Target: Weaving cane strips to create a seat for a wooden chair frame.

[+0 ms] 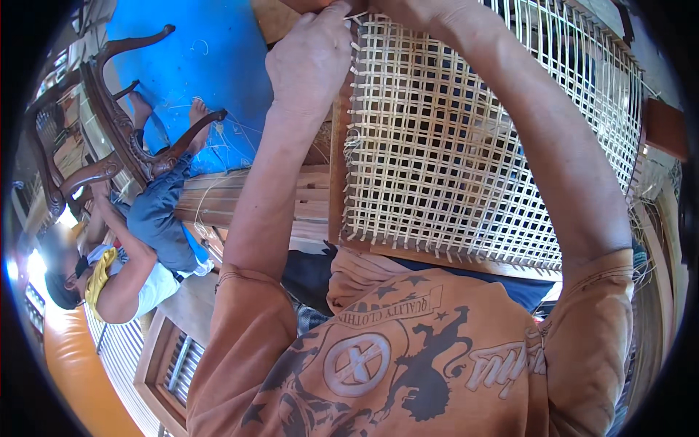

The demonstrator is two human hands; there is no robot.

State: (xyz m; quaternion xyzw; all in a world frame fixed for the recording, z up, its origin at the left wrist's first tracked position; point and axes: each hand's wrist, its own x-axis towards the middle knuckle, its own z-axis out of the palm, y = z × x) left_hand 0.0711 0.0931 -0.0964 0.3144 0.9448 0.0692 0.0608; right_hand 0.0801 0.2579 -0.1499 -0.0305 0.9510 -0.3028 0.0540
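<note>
A woven cane panel (437, 131) with an open square mesh fills a wooden frame (339, 175) in front of me. Many short strand ends stick out along its left and near edges. At the frame's far left corner, my left hand (313, 54) is closed with its fingers bent. What it grips there is hidden, though a pale strand end (355, 14) shows beside it. My right hand (415, 9) reaches across the panel to the same corner. The picture's upper edge cuts it off, so its fingers do not show.
On the left, another person (131, 269) sits holding a carved dark wooden chair frame (116, 138). A blue sheet (211, 65) with loose strands lies beyond. Wooden slats (247, 197) are left of the panel. A reddish-brown wooden block (664, 130) stands at the right.
</note>
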